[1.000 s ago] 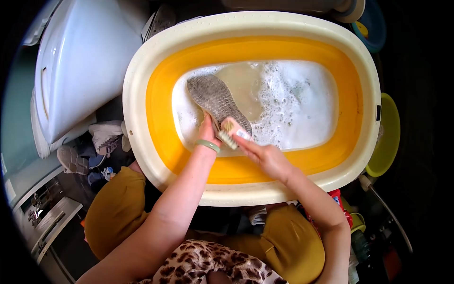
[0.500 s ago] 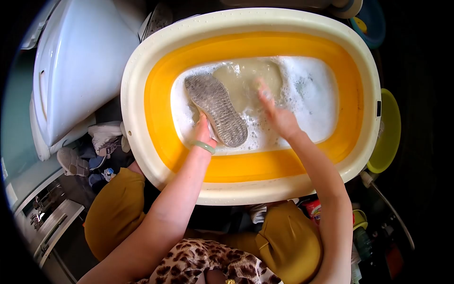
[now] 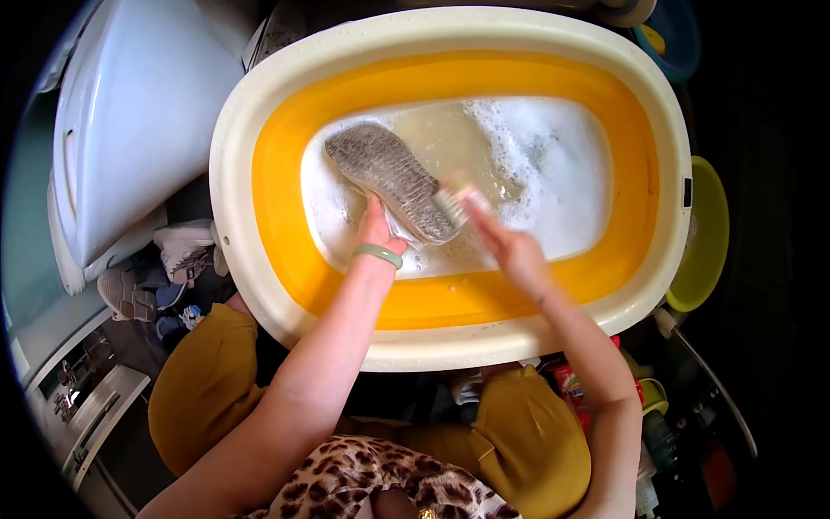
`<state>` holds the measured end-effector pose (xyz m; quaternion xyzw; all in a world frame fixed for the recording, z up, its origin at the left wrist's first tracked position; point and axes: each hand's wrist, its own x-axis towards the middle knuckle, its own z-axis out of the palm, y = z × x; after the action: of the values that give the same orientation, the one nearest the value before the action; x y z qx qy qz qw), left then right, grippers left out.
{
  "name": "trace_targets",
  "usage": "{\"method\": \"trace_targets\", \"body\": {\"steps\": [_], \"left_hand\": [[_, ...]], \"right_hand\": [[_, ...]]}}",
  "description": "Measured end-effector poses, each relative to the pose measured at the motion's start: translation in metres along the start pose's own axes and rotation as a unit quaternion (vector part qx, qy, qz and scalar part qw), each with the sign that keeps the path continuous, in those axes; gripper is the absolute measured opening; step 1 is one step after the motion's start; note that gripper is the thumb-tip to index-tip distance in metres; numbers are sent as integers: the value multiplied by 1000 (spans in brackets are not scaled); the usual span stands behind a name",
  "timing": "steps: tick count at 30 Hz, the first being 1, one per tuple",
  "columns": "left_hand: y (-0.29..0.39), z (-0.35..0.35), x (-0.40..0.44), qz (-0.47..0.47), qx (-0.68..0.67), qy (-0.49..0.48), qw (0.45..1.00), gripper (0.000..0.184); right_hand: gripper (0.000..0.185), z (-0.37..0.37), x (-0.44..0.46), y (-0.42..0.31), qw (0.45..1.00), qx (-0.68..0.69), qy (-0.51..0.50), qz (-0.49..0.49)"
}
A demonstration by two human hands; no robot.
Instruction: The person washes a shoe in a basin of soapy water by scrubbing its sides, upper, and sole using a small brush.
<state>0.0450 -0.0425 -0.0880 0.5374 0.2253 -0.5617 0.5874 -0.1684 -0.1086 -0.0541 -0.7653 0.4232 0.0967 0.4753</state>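
A shoe is held sole up over soapy water in a yellow tub with a cream rim. My left hand, with a green bangle at the wrist, grips the shoe's side from below; its fingers are partly hidden. In my right hand is a scrubbing brush, blurred by motion, its bristles at the right edge of the sole near the shoe's lower end. White foam covers the right part of the water.
Several shoes lie on the floor left of the tub, below a white basin-like fixture. A green basin stands at the right, a blue one at the upper right. A red packet is near my right knee.
The brush has come back from over the water at the right to the edge of the sole. The shoe is still in my left hand, tilted slightly more.
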Motion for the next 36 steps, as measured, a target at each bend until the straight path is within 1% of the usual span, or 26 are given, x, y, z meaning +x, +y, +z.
{"method": "trace_targets", "body": {"steps": [1, 2, 4, 5, 6, 8, 10, 11, 12, 13, 14, 16, 18, 19, 20, 22, 23, 25, 26, 27, 30, 32, 33, 34, 35, 36], "left_hand": [[0, 2, 0, -1, 1, -4, 1000, 57], [1, 5, 3, -8, -23, -20, 999, 57], [2, 5, 4, -21, -79, -40, 996, 57], [2, 8, 4, -9, -61, -30, 998, 56], [2, 11, 5, -6, -63, -33, 997, 56], [2, 10, 2, 3, -28, -1, 1000, 57], [2, 1, 2, -10, -23, 20, 1000, 56], [3, -2, -2, -11, -23, 13, 1000, 56], [9, -1, -1, -9, -25, 2, 1000, 56], [9, -9, 5, 10, -26, -29, 999, 54], [8, -12, 3, 9, -28, -28, 999, 54], [7, -9, 6, 42, 3, 6, 999, 54], [13, -6, -3, 56, -8, 11, 998, 52], [25, 13, -26, 79, 126, 132, 980, 49], [32, 23, -40, 100, 257, 249, 929, 46], [31, -5, -30, 260, 351, 161, 885, 38], [35, -3, -35, 305, 484, 142, 807, 35], [35, 2, -48, 341, 659, 90, 665, 27], [31, -3, -47, 342, 659, 88, 664, 27], [27, -8, -45, 332, 739, 52, 584, 26], [12, -13, -38, 256, 847, 22, 466, 21], [2, -21, -29, 359, 690, -20, 628, 19], [8, -24, -22, 254, 637, -73, 724, 30], [6, -24, -15, 254, 636, -70, 725, 30], [5, -18, -15, 183, 445, -138, 866, 36], [6, -13, -14, 101, 224, -197, 949, 42]], "right_hand": [[48, -20, 6, -2, 998, 31, 60, 6], [48, -32, 0, -13, 997, 29, 68, 8], [49, -37, -20, -40, 994, 83, 46, -55], [51, -14, -26, -37, 985, 79, 76, -130], [52, -23, -34, -59, 994, 62, -21, -89], [52, -2, -24, -37, 994, 26, 30, -103], [52, -13, 4, -16, 997, 27, 37, 62], [51, -22, 7, -13, 993, 65, 82, 47], [51, -23, 5, -15, 993, 65, 89, 46], [50, -17, -4, -23, 994, 79, 71, -13], [48, -12, -14, -34, 992, 92, 50, -71], [47, -10, -17, -54, 996, 28, -36, -70], [46, -4, -1, -31, 999, -27, -24, 6], [46, -9, 9, -14, 996, -47, -22, 68], [45, -7, 15, 8, 995, 26, 53, 74], [44, -14, 19, 32, 976, 78, 201, 18], [44, -23, 19, 29, 976, 76, 205, 18], [44, -41, 17, 21, 970, 59, 237, 11], [44, -43, 21, 22, 969, 60, 239, 11], [44, -46, 27, 23, 971, 21, 235, 28], [49, -50, 46, 22, 973, -46, 220, 44], [57, -47, 56, 15, 971, -61, 215, 90], [57, -41, 59, 10, 971, -61, 214, 89], [60, -33, 61, 5, 975, -72, 179, 111], [64, -23, 61, 5, 977, -85, 143, 133], [66, 2, 59, 20, 978, -126, 148, 78]]}}
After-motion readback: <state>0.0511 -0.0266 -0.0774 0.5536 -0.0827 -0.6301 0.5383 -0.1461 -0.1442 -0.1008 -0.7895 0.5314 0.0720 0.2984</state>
